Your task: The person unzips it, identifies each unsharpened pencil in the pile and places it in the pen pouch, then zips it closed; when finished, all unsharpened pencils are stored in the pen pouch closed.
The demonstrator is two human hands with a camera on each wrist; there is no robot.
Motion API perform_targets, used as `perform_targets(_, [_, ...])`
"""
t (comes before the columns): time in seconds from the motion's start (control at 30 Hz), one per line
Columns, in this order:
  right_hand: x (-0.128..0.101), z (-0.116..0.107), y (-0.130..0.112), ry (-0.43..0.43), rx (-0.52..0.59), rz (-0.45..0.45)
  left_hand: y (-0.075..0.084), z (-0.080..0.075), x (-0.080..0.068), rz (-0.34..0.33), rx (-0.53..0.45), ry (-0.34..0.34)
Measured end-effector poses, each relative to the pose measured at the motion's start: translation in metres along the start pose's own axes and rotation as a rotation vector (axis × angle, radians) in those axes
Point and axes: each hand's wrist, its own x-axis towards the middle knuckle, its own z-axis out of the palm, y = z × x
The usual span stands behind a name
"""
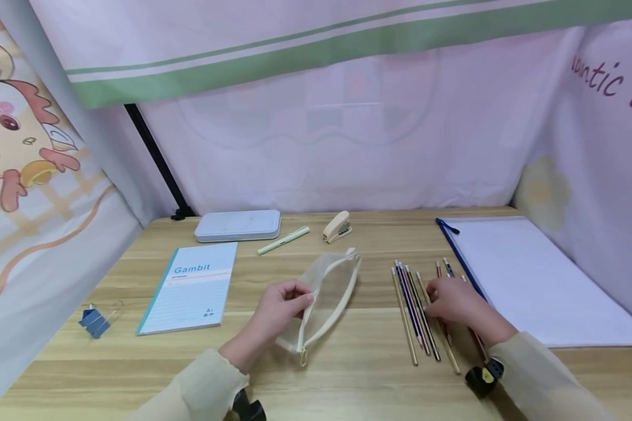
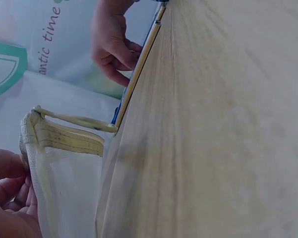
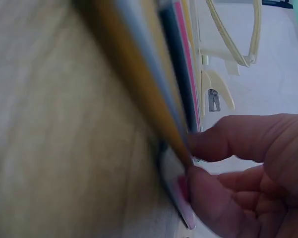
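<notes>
My left hand (image 1: 281, 304) pinches one edge of a pale mesh zipper pouch (image 1: 332, 292), thumb outside the rim. The pouch's mouth gapes open, and its zipper pull hangs at the near end. In the left wrist view the sheer mesh side (image 2: 69, 188) faces the camera. My right hand (image 1: 458, 301) is over a row of several pencils (image 1: 413, 310) lying lengthwise on the table. Seen from the right wrist, its thumb and finger close on a gold-brown pencil (image 3: 134, 84), fingertips at one end. Part of the row is hidden under this hand.
A white pad with a blue edge (image 1: 537, 280) lies right of the pencils. Behind the pouch are a cream stapler (image 1: 337, 227), a light green pen (image 1: 283, 240) and a flat white case (image 1: 238, 225). On the left lie a Gambit notebook (image 1: 192, 292) and a blue binder clip (image 1: 95, 321).
</notes>
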Motion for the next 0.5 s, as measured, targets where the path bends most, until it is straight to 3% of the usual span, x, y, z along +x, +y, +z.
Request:
perform_targets(0.1, [0.0018,-0.0002,-0.0001,-0.03,0.036,0.051,-0.0001,0.0001,0.0002,-0.001,-0.009,0.0])
perform_targets(0.33, [0.0009,-0.0004,0.0089,-0.024,0.253,0.132,-0.0001,0.0007,0.001,-0.012,-0.018,-0.001])
perform_targets(0.5, [0.0001,0.001,0.0048,-0.022,0.167,0.129,-0.0013,0.0026,0.0006,-0.017,-0.032,-0.011])
